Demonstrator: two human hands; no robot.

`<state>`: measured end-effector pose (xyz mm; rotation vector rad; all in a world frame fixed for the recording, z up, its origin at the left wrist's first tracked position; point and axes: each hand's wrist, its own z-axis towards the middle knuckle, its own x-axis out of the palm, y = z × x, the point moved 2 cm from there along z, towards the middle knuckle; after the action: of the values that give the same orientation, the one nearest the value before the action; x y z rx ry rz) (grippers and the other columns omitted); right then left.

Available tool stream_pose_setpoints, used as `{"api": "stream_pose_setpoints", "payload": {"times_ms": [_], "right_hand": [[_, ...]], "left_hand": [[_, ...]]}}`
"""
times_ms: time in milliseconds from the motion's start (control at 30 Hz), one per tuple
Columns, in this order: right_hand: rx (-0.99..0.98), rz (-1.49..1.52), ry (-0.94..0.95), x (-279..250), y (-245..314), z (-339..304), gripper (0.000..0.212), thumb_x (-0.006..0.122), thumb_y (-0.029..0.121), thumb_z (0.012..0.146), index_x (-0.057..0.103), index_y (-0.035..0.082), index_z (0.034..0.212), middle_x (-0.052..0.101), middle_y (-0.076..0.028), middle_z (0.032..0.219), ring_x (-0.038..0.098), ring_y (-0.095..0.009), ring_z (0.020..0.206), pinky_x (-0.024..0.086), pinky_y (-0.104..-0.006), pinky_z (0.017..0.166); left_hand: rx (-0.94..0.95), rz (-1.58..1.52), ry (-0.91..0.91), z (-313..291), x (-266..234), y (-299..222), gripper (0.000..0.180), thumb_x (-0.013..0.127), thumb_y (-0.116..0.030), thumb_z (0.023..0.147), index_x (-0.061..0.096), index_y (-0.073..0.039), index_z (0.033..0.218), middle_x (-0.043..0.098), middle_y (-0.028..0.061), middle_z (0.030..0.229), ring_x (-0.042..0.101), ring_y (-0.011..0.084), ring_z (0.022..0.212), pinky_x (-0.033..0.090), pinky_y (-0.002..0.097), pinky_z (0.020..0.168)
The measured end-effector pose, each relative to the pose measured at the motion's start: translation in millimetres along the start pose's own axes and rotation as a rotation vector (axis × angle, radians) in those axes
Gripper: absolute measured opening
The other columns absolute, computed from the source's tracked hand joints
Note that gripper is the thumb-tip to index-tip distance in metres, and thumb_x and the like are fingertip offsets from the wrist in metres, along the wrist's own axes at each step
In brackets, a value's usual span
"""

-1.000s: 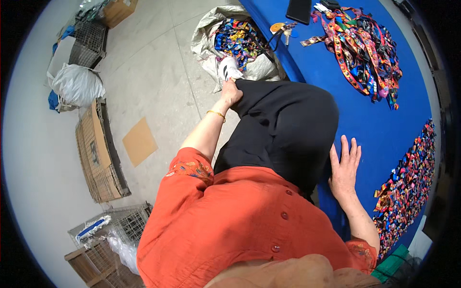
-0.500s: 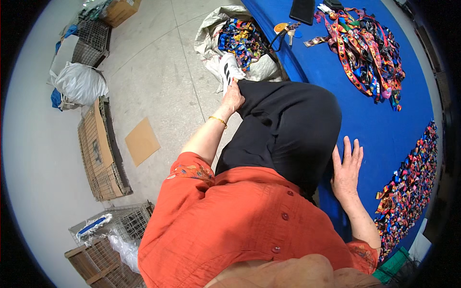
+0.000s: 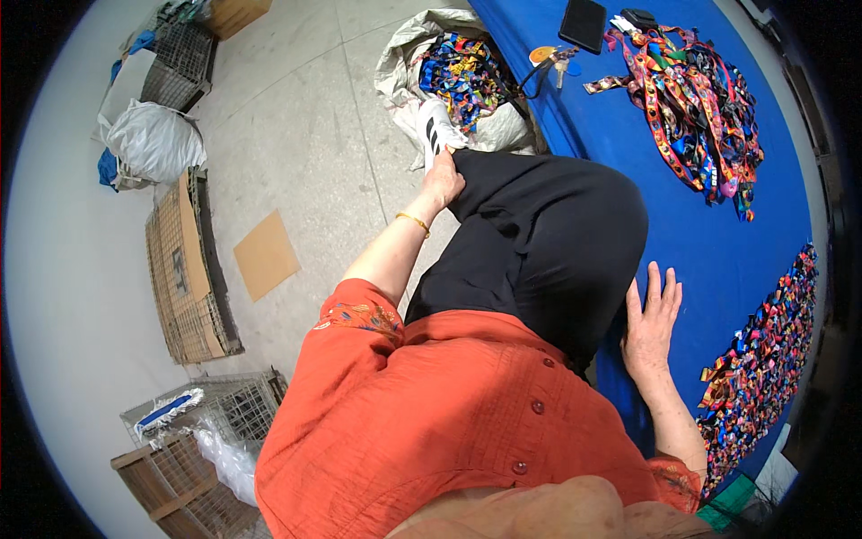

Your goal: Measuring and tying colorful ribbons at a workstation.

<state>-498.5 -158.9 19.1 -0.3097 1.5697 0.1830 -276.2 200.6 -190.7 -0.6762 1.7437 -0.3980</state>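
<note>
My left hand is closed at the hem of my black trousers, at the ankle just behind a white shoe with black stripes. Its fingertips are partly hidden, but they seem to pinch the cloth by the heel. The raised leg is bent, and the shoe lies against the rim of a white woven sack filled with colourful printed straps. Fingers spread, my right hand rests flat on the blue-covered table beside my knee, holding nothing.
On the table lie a loose heap of printed straps, a dense row of straps, a black phone and keys. Along the wall stand wire cages, a white bag and a folded wire panel. Cardboard lies on the floor.
The view has shifted slightly, so the sack and table things sit a little further right. Both hands keep the same pose and places.
</note>
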Motion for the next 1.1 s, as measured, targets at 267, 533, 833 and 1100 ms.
{"api": "stream_pose_setpoints", "payload": {"times_ms": [267,533,833,1100], "right_hand": [[-0.001,-0.006,0.013,-0.3,0.7,0.5,0.077,0.061,-0.008,0.066,0.04,0.008,0.139,0.025,-0.023,0.15,0.02,-0.049,0.138,0.017,-0.0616,0.113],[0.004,-0.003,0.002,0.3,1.0,0.2,0.075,0.059,-0.008,0.067,0.041,0.008,0.138,0.025,-0.024,0.15,0.022,-0.049,0.138,0.017,-0.0624,0.112],[0.009,-0.016,-0.012,0.5,1.2,0.3,0.07,0.056,-0.008,0.072,0.042,0.008,0.138,0.026,-0.023,0.149,0.022,-0.048,0.138,0.018,-0.0621,0.112],[-0.001,-0.015,-0.016,0.2,0.5,-0.1,0.069,0.054,-0.009,0.073,0.042,0.008,0.138,0.025,-0.023,0.15,0.022,-0.048,0.138,0.018,-0.0616,0.112]], "left_hand": [[-0.137,0.347,0.102,2.6,10.5,-20.2,0.054,0.046,-0.011,0.091,0.028,0.007,0.139,0.052,0.0246,0.13,0.062,0.0333,0.11,0.052,0.0413,0.089],[-0.128,0.014,0.021,0.7,13.6,-6.9,0.046,0.061,-0.007,0.077,0.042,0.005,0.117,0.057,0.0299,0.118,0.056,0.0428,0.114,0.047,0.0459,0.095],[-0.149,0.076,0.016,-5.5,24.9,-10.2,0.063,0.062,-0.01,0.078,0.029,0.001,0.131,0.046,0.0293,0.131,0.055,0.0437,0.114,0.046,0.0484,0.096],[-0.192,-0.008,-0.01,8.7,34.7,3.5,0.045,0.056,-0.003,0.08,0.039,0.005,0.121,0.057,0.0307,0.118,0.056,0.0427,0.113,0.047,0.0462,0.095]]}}
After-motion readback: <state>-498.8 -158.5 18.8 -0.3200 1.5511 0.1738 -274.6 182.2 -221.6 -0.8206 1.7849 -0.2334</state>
